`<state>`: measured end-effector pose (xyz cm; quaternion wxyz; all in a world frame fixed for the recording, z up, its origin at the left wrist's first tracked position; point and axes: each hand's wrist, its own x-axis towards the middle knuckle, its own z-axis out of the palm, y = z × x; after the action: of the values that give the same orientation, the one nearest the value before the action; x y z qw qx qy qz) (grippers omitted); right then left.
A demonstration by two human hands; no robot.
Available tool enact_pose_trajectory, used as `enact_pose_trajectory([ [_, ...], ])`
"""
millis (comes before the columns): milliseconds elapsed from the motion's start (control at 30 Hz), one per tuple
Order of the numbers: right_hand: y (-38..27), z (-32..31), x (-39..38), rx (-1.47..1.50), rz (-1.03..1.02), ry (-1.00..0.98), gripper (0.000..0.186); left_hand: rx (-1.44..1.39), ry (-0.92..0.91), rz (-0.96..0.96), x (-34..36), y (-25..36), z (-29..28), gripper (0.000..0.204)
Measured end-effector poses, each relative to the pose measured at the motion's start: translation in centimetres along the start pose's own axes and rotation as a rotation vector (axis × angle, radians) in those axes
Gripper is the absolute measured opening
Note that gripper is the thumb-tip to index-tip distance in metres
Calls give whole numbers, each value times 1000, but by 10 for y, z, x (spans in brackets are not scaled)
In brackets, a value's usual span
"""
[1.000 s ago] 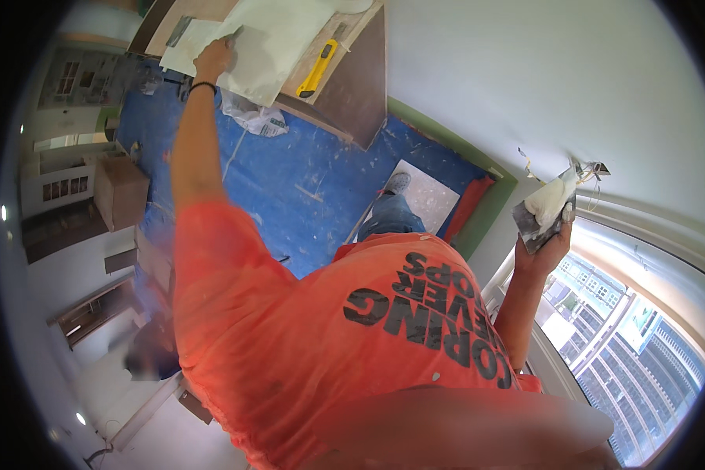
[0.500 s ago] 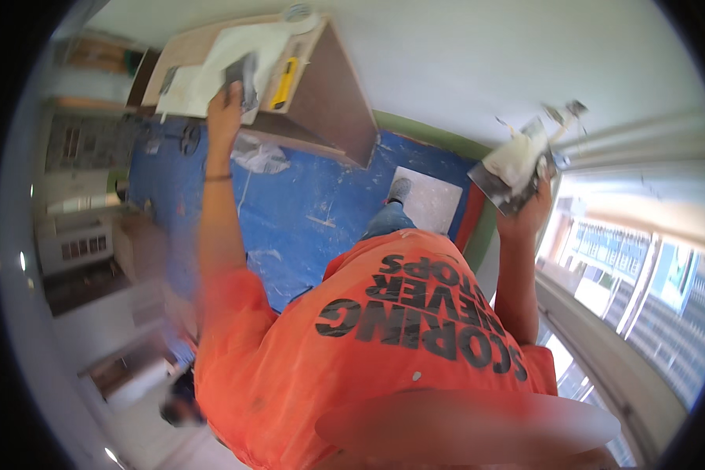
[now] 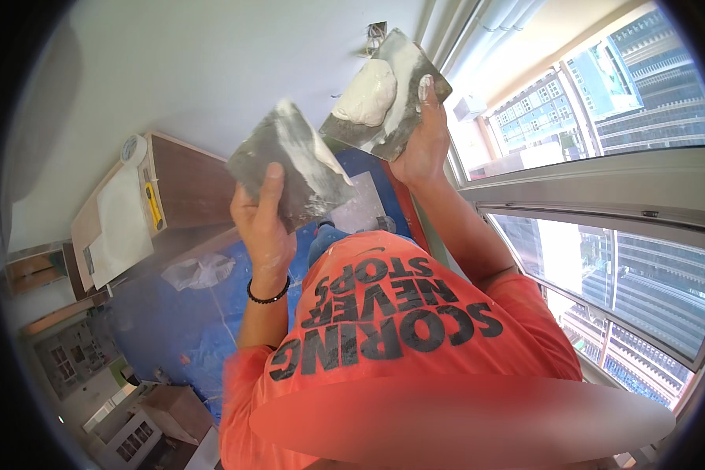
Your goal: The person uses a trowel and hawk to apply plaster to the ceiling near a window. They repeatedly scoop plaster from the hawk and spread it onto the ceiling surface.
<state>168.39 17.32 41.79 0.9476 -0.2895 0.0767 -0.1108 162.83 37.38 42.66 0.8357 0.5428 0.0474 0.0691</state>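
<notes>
My left hand [image 3: 265, 223] is closed around the near edge of a flat, dark square plastering blade [image 3: 260, 149], thumb on its upper face. Streaks of white putty run across that blade. In my right hand [image 3: 423, 149] a second square metal blade [image 3: 409, 66] is gripped at its right side, thumb over the top and smeared white. A thick mound of white putty [image 3: 366, 94] sits on the left part of this second blade. The two blades are held close in front of me, their edges near each other; whether they touch I cannot tell.
A wooden cabinet [image 3: 192, 184] stands left against the pale wall, with a tape roll [image 3: 134, 150], yellow cutter knife [image 3: 153, 205] and white sheet [image 3: 124, 243] on it. Blue sheeting [image 3: 157, 321] covers the floor. Windows [image 3: 587, 110] line the right. Wires stick out of a wall box [image 3: 376, 33].
My left hand has come from over the cabinet to the right, bringing its blade near the other one. My right hand now appears higher and further left. The whole view has turned.
</notes>
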Motion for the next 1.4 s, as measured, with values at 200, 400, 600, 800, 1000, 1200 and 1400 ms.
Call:
enact_pose_trajectory([
  [200,-31,-48,-4,-638,-226,-66,41,-5,-44,-146,11,-44,54,22],
  [400,-89,-60,-55,-1099,131,-190,53,-120,-90,-152,25,-71,103,33],
  [600,-90,-87,-60,-273,109,516,45,-174,-579,382,25,-94,126,39],
  [800,-82,-100,-54,439,-33,342,41,148,-1315,801,52,-103,142,36],
  [1000,-72,-103,-50,310,-185,511,40,321,-1483,907,106,-125,147,38],
  [1200,-64,-101,-26,383,-317,547,37,638,-1492,910,192,-138,143,29],
  [1400,-51,-70,-6,79,-472,762,37,149,-744,49,156,-114,174,42],
])
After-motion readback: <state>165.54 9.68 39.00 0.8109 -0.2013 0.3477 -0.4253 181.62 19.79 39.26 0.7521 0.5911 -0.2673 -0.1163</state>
